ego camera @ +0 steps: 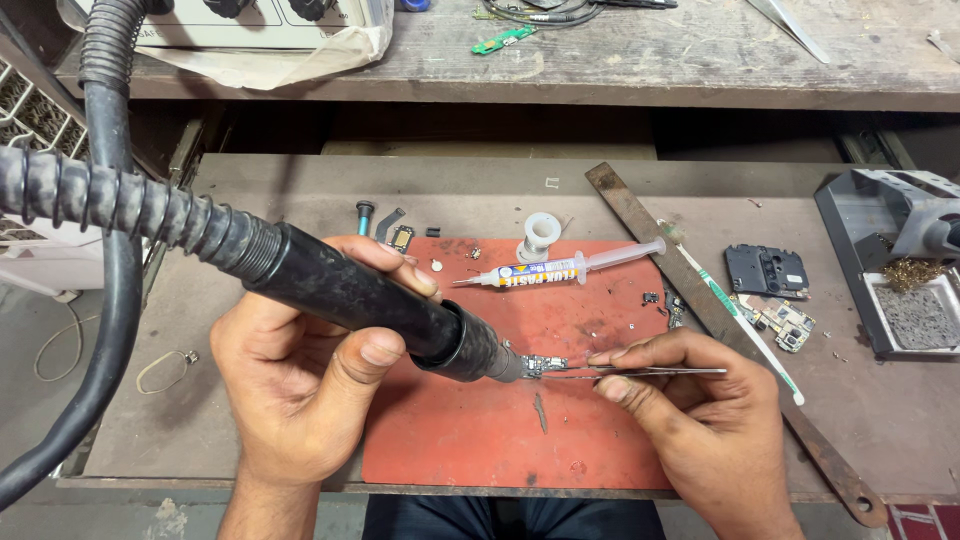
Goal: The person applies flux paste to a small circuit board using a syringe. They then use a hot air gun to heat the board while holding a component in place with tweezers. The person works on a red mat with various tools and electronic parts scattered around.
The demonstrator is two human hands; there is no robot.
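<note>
Fingers of the left hand [300,385] were wrapped firmly around the black hot-air handle [370,300], thumb on the near side, nozzle [500,362] angled down and to the right. Its ribbed hose [110,200] ran off to the upper left. The right hand [690,400] pinched slim tweezers [640,373] between thumb and forefinger, tips pointing left. Nozzle and tweezer tips met at a small circuit board [545,365], which lay on the red mat [480,430] near its centre; whether the nozzle touched the board could not be told.

At the mat's far edge lay a flux syringe [560,270], tip to the left, with a white solder spool [540,235] just behind it. A toothbrush [735,320] rested across a rusty metal strip [700,310] to the right of the mat. Beyond these lay a black phone frame part [765,270] and a second small board [785,325]. A grey stand [880,225] holding a sponge [915,315] occupied the right edge of the bench [300,190].
</note>
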